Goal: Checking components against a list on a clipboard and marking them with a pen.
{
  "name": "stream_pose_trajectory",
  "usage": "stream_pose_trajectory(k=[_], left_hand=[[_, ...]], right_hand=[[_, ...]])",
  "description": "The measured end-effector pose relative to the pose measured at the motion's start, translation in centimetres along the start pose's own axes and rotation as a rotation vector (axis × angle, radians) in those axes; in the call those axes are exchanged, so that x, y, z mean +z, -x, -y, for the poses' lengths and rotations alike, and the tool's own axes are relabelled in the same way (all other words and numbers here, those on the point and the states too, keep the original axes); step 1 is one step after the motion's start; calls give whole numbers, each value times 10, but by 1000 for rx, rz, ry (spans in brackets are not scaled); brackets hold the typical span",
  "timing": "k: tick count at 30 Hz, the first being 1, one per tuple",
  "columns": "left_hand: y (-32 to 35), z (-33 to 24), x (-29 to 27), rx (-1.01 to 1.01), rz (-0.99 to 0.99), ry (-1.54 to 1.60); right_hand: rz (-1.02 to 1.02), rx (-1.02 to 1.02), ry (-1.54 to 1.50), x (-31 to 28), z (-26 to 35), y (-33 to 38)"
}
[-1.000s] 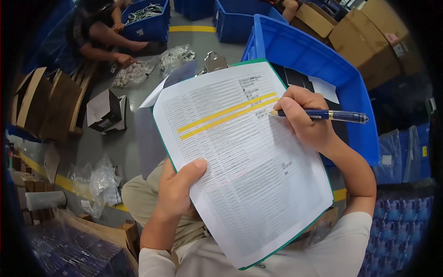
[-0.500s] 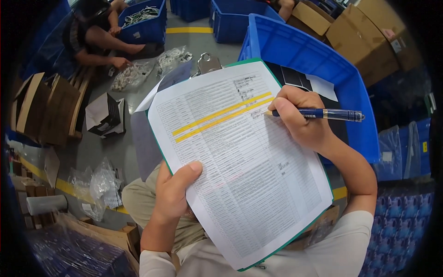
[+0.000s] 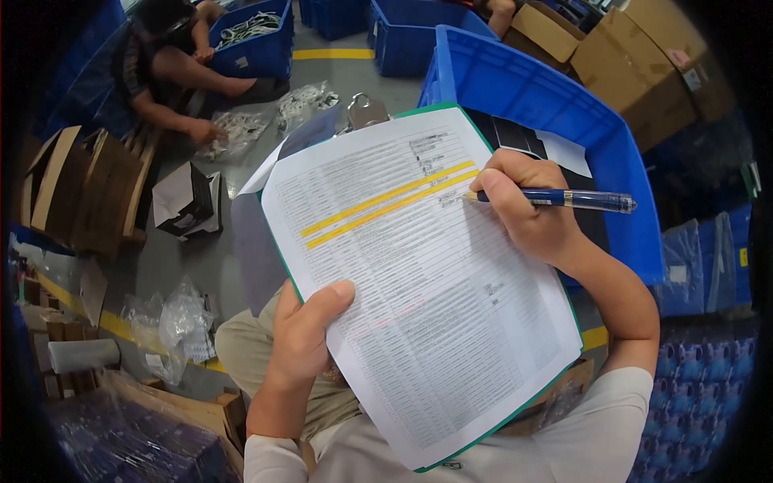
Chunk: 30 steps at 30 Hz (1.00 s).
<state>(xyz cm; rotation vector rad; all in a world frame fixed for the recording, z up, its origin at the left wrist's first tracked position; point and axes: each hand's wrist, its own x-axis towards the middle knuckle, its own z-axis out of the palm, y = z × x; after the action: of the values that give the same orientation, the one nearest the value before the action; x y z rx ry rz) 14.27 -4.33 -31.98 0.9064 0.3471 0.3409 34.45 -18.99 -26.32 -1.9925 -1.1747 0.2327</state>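
White short sleeves, khaki trousers

My left hand [image 3: 302, 338] is hemmed in by the clipboard [image 3: 419, 282] it grips at the lower left edge; the sheet fills the middle, so nothing passes across there. Just beyond my right hand [image 3: 527, 213], the blue bin [image 3: 564, 105] walls off the upper right, its rim near my pen [image 3: 555, 198]. Cardboard boxes [image 3: 636, 56] stand behind it. To my left the grey floor [image 3: 185, 266] lies open between a small open box [image 3: 187, 201], plastic bags [image 3: 173, 326] and flattened cartons [image 3: 80, 189]. Farther up, a crouching person [image 3: 161, 64] and a second bin [image 3: 254, 40] close that way.
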Motion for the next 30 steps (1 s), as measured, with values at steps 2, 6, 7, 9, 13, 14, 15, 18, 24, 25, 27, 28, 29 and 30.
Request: stream_pose_trajectory(k=[2,6,7,9,13,14,15,18,24,25,27,28,29,30], left_hand=[[0,-2,3,19,-64,-25],[-2,-2,-2,-25,18,24],[-2,-2,-4,-50,79,43],[-2,-2,-6,-52,91,33],[-3,-3,-4,-60,118,43],[-3,-3,-4,-60,116,43],[-3,-3,-4,-56,105,40],[-3,-1,-3,-58,101,29],[-1,-2,2,-42,27,28],[-1,-2,3,-4,-37,26],[-3,0,2,-3,-6,23],[-3,1,2,2,-18,17],[-3,1,2,8,-30,12],[-3,0,2,7,-29,11]], right_hand=[[-14,-8,-17,1,1,-1],[-46,-6,-27,0,2,1],[-53,-19,-28,1,1,1],[-55,-42,-27,2,-2,0],[-64,-24,-59,2,-3,0],[-60,-30,-60,1,-3,0],[-56,-35,-60,1,-3,0],[-63,-33,-80,0,-4,0],[-52,30,-78,1,2,0],[-31,45,-89,1,2,-1],[-43,41,-84,0,0,0],[-36,51,-65,0,1,0],[-30,60,-48,0,1,0],[-32,60,-47,0,1,0]])
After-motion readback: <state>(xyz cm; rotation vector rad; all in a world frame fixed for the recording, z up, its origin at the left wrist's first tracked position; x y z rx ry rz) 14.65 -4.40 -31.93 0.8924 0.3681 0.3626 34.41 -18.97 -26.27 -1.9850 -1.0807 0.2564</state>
